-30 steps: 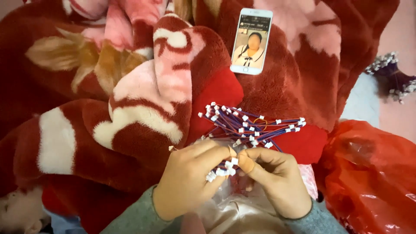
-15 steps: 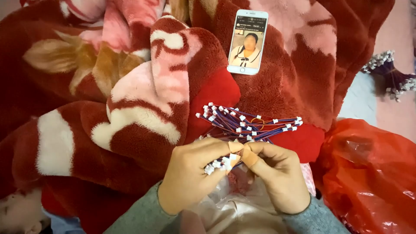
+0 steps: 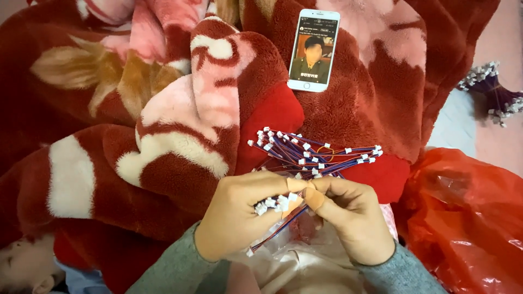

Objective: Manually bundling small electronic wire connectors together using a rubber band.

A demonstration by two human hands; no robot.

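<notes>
Left hand [image 3: 234, 218] and right hand [image 3: 351, 218], fingers pinched together on a small bunch of purple wires with white plastic connectors [image 3: 275, 207], near a larger tied bundle [image 3: 316, 155] on the red floral fleece blanket [image 3: 163, 109].

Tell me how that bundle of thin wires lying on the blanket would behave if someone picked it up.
The bundle of wires would probably flop and droop: its strands are thin and already splay apart. It looks light for its size, with only tiny white plugs at the ends. A rubber band around the middle seems to bind it, so it likely lifts as one from the blanket.

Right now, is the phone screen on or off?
On: the white phone lies face up on the red blanket, its screen lit with an image.
</notes>
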